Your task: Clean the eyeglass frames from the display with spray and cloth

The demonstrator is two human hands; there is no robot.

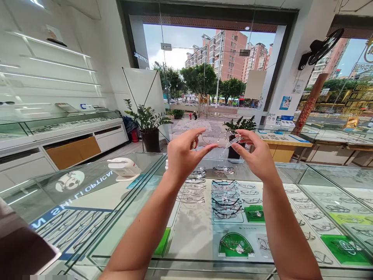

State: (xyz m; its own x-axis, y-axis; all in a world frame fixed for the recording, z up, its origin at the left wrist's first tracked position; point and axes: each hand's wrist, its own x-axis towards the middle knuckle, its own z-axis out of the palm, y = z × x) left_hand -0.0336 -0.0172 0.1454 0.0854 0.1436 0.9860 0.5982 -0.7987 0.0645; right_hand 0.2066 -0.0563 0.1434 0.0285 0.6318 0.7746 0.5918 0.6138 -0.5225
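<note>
A pair of eyeglasses (219, 137) with thin rims is held up in front of me above the glass display counter. My left hand (188, 151) is closed around the left side of the frame, thumb below and index finger above. On the other side, my right hand (255, 153) pinches the right end between thumb and fingers. A small clear tag or strip hangs close to the right fingers; its exact kind I cannot make out. Under the glass below lie rows of spectacle frames (227, 199), some on a pale tray.
The glass counter (186, 237) spans the foreground. A white device (124, 168) stands on its left part. Potted plants (150, 140) flank the glass doorway ahead. At right, a wooden display table (278, 139) carries more glasses, and a black fan (323, 48) hangs on the pillar.
</note>
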